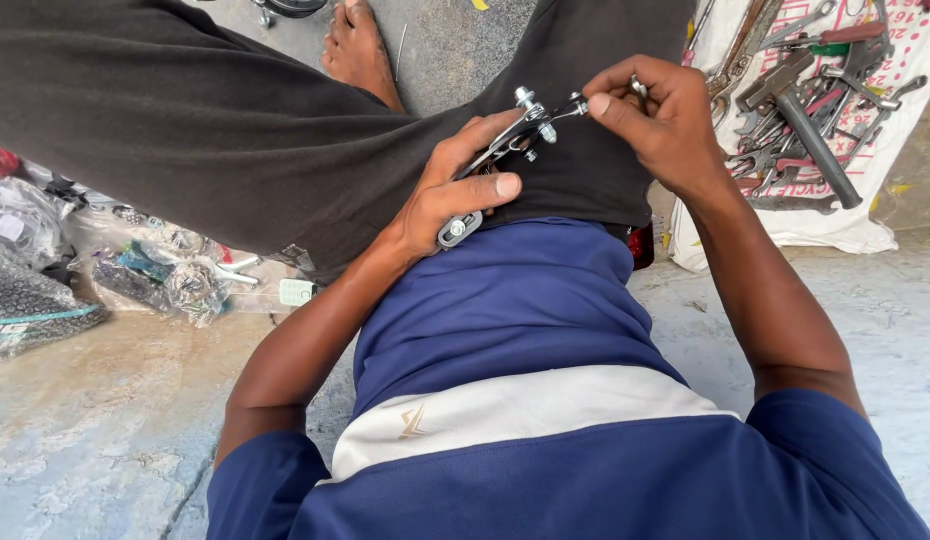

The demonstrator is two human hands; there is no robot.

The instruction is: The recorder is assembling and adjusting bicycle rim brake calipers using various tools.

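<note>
While left hand (450, 195) clamps metal brake caliper (505, 150), right hand (655, 115) pinches its tip; rigid, light, likely greasy—hold arms.

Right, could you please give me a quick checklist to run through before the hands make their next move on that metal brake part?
1. Left hand has a firm hold on the brake caliper: ok, thumb and fingers wrap its lower arm.
2. Right hand pinches the caliper's upper end: ok, fingertips closed on it.
3. Part is steadied: ok, it rests on the dark trousers over the lap.
4. Small bolts and nuts all seated: cannot tell, too small to see.
5. Tools within reach: ok, the hammer and spanners lie on the white sack at the right.
6. Bare foot away from the work: ok.
</note>
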